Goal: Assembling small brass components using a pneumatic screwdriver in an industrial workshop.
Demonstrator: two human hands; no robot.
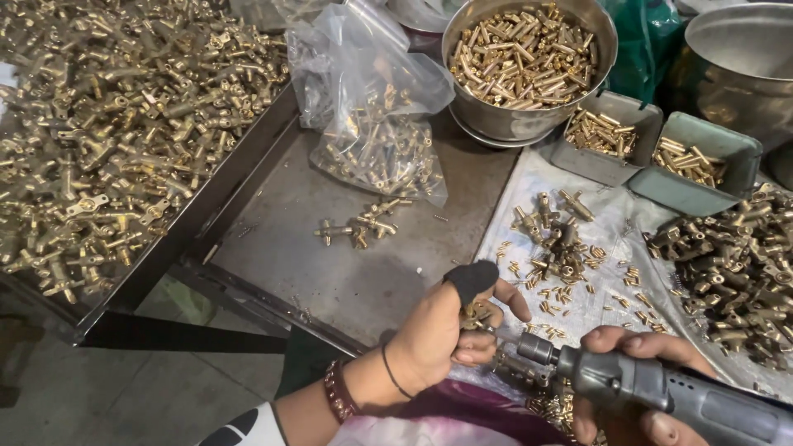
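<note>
Grey metal worktop [330, 248] spreads under you, strewn with brass. Near its front edge your left hand [442, 334], thumb capped in black, pinches a small brass fitting [475, 312], fingers curled tight round it. Just right, your right hand [636, 388] is wrapped round a grey power driver [661, 388] whose tip meets that fitting. Farther off lies a clear plastic bag [372, 116] of brass parts, a steel bowl [529, 62] of pins far right, two grey-green trays [652, 149] beside it.
</note>
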